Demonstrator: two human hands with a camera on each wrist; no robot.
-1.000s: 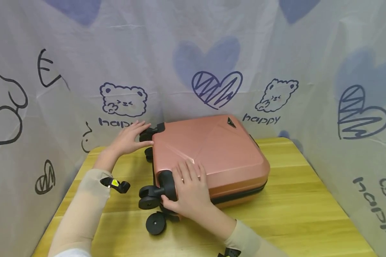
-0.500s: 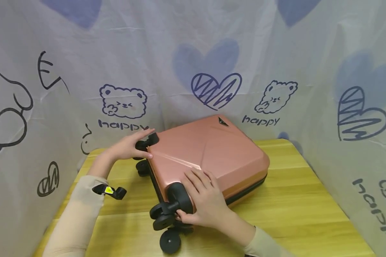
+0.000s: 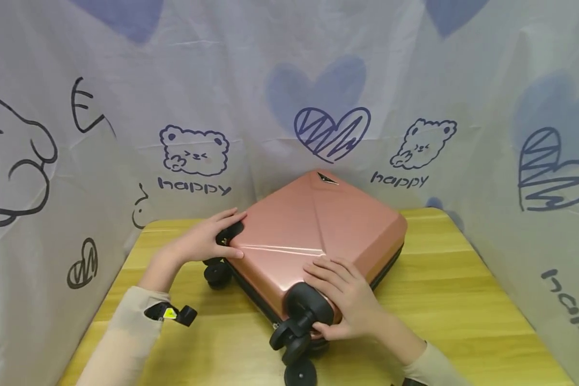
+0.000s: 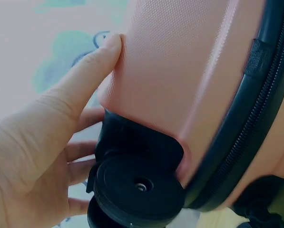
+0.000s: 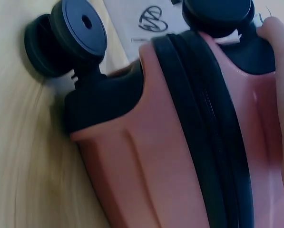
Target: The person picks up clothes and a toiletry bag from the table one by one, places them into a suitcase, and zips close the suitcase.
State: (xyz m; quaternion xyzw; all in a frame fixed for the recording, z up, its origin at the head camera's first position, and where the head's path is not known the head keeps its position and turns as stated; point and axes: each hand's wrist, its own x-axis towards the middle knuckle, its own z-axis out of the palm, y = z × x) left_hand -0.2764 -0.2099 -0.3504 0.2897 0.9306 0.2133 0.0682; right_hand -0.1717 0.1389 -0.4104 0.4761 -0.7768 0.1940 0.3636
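Note:
A pink hard-shell suitcase (image 3: pixel 313 225) lies flat on the wooden table, turned cornerwise, with its black wheels towards me and to the left. My left hand (image 3: pixel 195 241) grips its left corner around the black wheel mount; the thumb is against the shell and the fingers are partly behind the wheel (image 4: pixel 139 187). At the near corner, my right hand (image 3: pixel 349 300) holds the edge, fingers laid over the top shell and thumb by the wheel mount (image 3: pixel 309 305). The black zip (image 4: pixel 260 111) running round the side is closed.
The wooden table (image 3: pixel 463 311) extends to both sides of the suitcase. Behind it and along both sides hangs a white cloth (image 3: pixel 270 32) with hearts and bear drawings. A lower wheel (image 3: pixel 301 372) sticks out near the front of the table.
The suitcase has turned on the table: its wheeled near corner has swung right and towards me, its logo corner to the left. Both hands have moved along with it, keeping contact.

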